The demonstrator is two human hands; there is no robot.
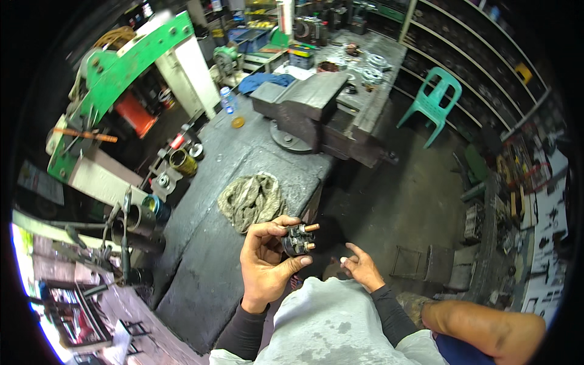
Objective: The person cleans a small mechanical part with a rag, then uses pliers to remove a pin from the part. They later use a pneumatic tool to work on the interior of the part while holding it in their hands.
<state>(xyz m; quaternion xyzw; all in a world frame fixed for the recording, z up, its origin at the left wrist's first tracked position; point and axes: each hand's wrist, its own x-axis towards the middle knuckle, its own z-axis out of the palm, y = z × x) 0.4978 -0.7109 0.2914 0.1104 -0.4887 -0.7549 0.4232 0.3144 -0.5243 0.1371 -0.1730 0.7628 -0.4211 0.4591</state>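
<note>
Small dark round part [297, 240], black body with copper-coloured studs sticking out to the right, one stud at top, another lower. It sits off the front edge of the grey metal workbench [243, 164], held up in the air in front of the person's torso. Left hand [266, 258] pinches it: thumb under, fingers curled over the top and back, closed tight on the body. Right hand [361, 264] is just beside and below, not touching the part, fingers loosely spread, index pointing up-left, nothing in it. Crumpled greyish rag [250, 199] lies on the bench just behind the left hand. Big bench vise [307, 106] farther back. Green plastic chair [433, 100] at right, well apart.
</note>
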